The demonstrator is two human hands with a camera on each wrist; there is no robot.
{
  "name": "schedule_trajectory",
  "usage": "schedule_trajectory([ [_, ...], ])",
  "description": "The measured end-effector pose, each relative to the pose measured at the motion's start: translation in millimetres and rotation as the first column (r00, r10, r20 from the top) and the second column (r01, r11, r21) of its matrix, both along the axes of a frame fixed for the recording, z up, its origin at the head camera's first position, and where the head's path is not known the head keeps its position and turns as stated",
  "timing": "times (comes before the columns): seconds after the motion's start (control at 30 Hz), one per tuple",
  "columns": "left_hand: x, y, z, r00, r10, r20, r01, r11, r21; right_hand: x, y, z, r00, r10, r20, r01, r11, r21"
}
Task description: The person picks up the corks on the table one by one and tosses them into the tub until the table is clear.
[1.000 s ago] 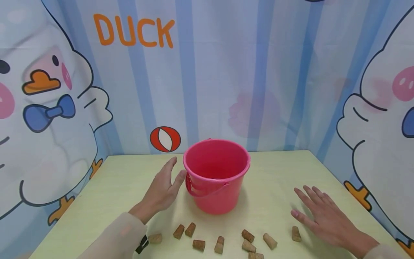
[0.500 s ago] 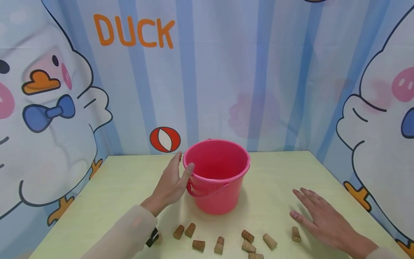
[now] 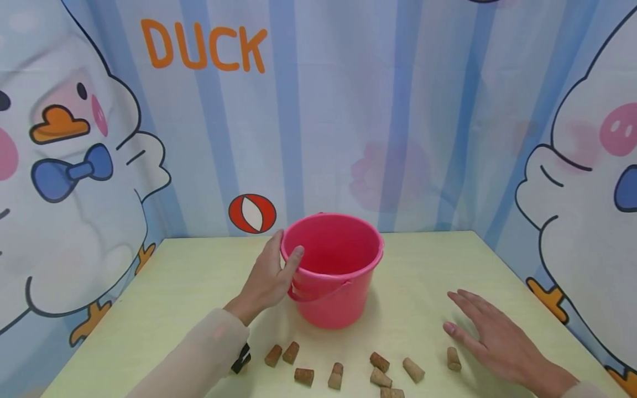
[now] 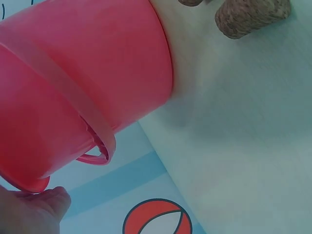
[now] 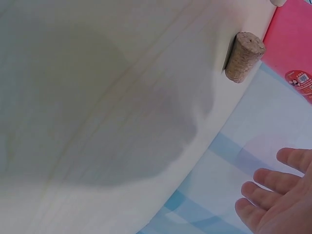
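Observation:
A pink bucket (image 3: 334,298) stands upright on the table, its handle hanging down the near side. My left hand (image 3: 269,276) holds the bucket's left rim, thumb over the inner side and fingers along the outside. In the left wrist view, fingertips (image 4: 56,200) lie right at the rim. My right hand (image 3: 497,342) is at the right, palm down above the table with straight fingers, holding nothing. The nearest thing to it is a wine cork (image 3: 453,359), lying just left of the thumb and also seen as a cork (image 5: 245,57) in the right wrist view.
Several more corks lie along the front of the pale yellow table (image 3: 418,276), among them a two-toned cork (image 3: 335,376) and a darker cork (image 3: 304,376). A duck-print curtain (image 3: 338,110) closes off the back and sides.
My left hand has moved right and slightly up, from beside the bucket onto its rim. The right hand has shifted slightly left. Bucket and corks stay in place.

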State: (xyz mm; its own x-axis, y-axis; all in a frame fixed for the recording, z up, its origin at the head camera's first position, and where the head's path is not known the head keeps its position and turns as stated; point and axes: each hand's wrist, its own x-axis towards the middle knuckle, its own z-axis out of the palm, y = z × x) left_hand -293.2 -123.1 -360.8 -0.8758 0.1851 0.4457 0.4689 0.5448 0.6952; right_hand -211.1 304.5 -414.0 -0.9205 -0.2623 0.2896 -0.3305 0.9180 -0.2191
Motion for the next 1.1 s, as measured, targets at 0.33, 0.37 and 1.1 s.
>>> schedule_trajectory([
  [0.33, 1.2, 3.5, -4.0, 0.998, 0.020, 0.060, -0.021, 1.000, 0.018, 2.2, -1.2, -0.7, 1.000, -0.009, 0.013, 0.009, 1.000, -0.007],
  [0.37, 1.0, 3.7, -4.5, 0.998, 0.021, 0.066, -0.022, 1.000, 0.017, 2.1, -1.4, -0.6, 1.000, -0.011, 0.016, 0.011, 1.000, -0.007],
  [1.1, 0.2, 7.1, -6.8, 0.995, 0.004, 0.100, -0.013, 0.996, 0.091, 3.2, -3.7, -1.5, 0.995, -0.057, 0.081, 0.055, 0.998, 0.036],
])
